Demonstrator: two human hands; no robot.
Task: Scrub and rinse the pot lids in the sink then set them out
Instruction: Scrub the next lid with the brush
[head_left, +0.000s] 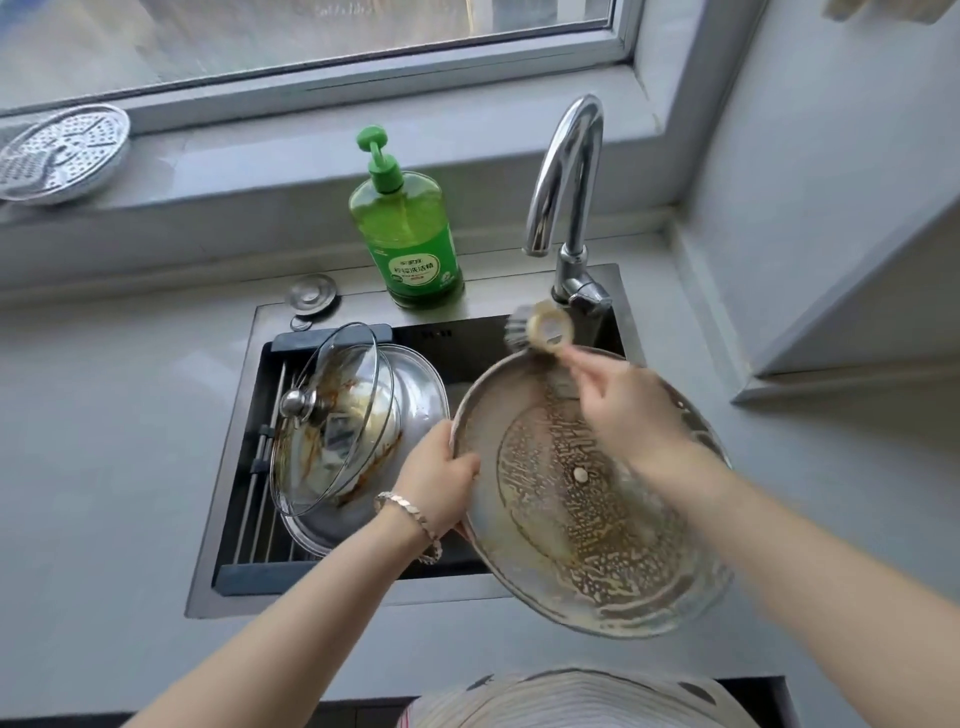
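Now, I log: L hand (440, 480) fingers curled on soapy lid (566, 540) rim. R hand (626, 410) pinches brush (543, 332), blurred.

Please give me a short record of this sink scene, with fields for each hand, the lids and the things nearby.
left hand: grips the rim of the foamy lid
right hand: holds the brush at that lid's far edge
second lid: glass lid, stained, leaning in the sink
behind sink: green soap bottle, faucet
windowsill: perforated steel tray
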